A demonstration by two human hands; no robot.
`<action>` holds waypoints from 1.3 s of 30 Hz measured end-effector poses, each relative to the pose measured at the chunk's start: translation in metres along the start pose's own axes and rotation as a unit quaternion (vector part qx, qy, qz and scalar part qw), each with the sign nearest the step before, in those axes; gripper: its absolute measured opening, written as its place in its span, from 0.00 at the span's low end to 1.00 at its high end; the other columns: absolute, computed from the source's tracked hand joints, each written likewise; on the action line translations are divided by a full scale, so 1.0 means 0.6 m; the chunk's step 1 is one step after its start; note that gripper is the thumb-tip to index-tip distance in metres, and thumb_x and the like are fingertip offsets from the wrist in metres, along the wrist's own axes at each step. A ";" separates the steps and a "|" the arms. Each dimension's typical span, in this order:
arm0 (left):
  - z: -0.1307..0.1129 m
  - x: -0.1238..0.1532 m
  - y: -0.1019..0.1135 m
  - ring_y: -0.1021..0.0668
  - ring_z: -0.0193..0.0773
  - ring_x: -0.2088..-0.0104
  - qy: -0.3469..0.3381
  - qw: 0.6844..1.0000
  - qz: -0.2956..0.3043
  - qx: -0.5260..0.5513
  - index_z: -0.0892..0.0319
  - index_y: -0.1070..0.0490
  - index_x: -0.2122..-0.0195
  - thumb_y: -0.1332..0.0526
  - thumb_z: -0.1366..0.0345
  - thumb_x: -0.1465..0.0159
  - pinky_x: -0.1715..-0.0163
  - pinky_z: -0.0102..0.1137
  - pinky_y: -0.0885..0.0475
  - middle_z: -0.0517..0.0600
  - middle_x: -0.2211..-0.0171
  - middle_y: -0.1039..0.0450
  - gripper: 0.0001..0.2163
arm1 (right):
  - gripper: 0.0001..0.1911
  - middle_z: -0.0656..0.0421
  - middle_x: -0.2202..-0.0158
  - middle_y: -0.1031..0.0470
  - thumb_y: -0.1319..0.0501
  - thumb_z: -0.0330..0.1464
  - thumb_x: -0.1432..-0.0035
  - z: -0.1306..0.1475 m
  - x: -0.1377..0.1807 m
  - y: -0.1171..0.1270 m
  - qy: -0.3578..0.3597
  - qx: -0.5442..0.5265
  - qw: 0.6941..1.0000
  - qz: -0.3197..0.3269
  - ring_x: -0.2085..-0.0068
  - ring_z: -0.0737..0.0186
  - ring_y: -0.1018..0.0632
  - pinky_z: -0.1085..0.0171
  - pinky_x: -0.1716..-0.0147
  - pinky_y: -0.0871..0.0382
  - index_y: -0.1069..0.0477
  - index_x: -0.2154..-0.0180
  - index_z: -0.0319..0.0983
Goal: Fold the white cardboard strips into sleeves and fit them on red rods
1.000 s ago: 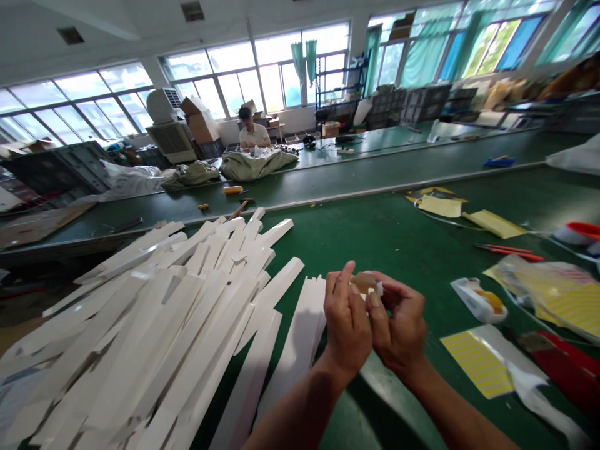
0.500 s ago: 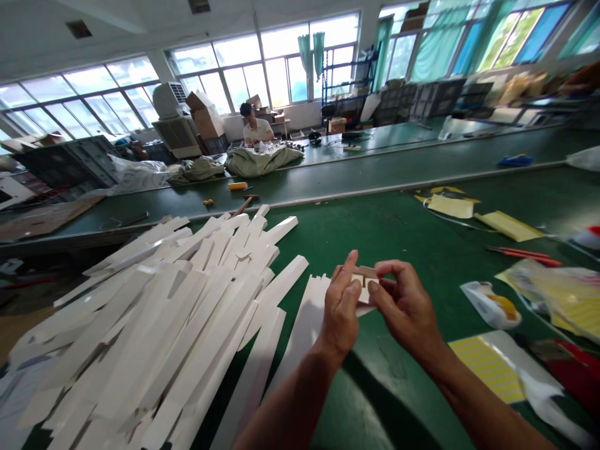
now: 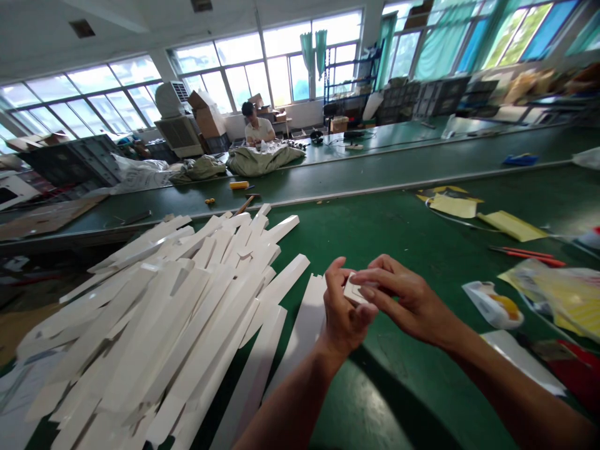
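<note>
My left hand (image 3: 344, 306) is wrapped round a small white carton (image 3: 355, 292), whose squarish end face points up toward me. Its flaps look folded in now, and the rest of it is hidden by the hand. From the right, my right hand (image 3: 405, 297) has its thumb and fingertips on that end face, covering part of it. Just left of the hands, a long flat white carton (image 3: 300, 328) lies on the green tabletop (image 3: 375, 400). Beyond that, a large pile of long narrow white cartons (image 3: 178, 325) spreads to the left.
On the right lie a tape dispenser (image 3: 493, 305), red-handled tweezers-like tools (image 3: 527, 255), yellow sheets (image 3: 513, 226) and a plastic bag with yellow labels (image 3: 557, 290). A hammer (image 3: 247, 203) and a yellow roll (image 3: 239, 185) are near the back. Across the bench sits another person (image 3: 257, 130).
The carton's end flaps, raised before, now look folded down. My left hand has turned and closed round the carton, while my right fingers have moved onto its end face.
</note>
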State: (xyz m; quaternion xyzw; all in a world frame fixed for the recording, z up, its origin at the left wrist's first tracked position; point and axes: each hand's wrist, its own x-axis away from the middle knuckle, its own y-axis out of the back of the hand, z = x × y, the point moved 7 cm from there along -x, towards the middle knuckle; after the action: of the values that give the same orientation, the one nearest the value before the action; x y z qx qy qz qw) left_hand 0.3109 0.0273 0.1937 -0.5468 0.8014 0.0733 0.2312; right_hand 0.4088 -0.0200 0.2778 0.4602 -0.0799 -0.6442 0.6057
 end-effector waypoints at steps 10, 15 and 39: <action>-0.011 0.005 -0.008 0.22 0.47 0.54 0.039 0.993 0.040 -0.108 0.55 0.60 0.33 0.20 0.57 0.61 0.53 0.41 0.25 0.55 0.54 0.28 0.60 | 0.04 0.66 0.72 0.32 0.40 0.32 0.41 -0.015 -0.038 -0.014 -0.119 -0.166 0.937 0.283 0.72 0.70 0.33 0.70 0.73 0.41 0.33 0.64 0.38; -0.012 0.008 -0.010 0.22 0.47 0.53 0.004 0.994 0.024 -0.105 0.54 0.61 0.34 0.21 0.58 0.58 0.53 0.41 0.25 0.55 0.52 0.29 0.58 | 0.03 0.65 0.72 0.34 0.40 0.28 0.44 -0.005 -0.041 -0.010 -0.094 -0.047 0.968 0.228 0.73 0.70 0.35 0.70 0.74 0.43 0.34 0.66 0.39; -0.019 0.017 -0.003 0.22 0.46 0.57 -0.073 0.975 0.027 -0.207 0.58 0.65 0.33 0.33 0.60 0.42 0.61 0.38 0.23 0.58 0.54 0.32 0.45 | 0.08 0.58 0.70 0.32 0.44 0.26 0.41 0.004 -0.055 -0.022 -0.055 0.074 0.971 0.220 0.74 0.67 0.32 0.68 0.75 0.40 0.35 0.73 0.39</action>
State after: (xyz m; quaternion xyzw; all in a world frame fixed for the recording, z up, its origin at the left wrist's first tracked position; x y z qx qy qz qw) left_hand 0.3065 0.0138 0.1996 -0.5540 0.7643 0.2833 0.1693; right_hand 0.3927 0.0102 0.2867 0.4383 -0.2599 -0.5116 0.6918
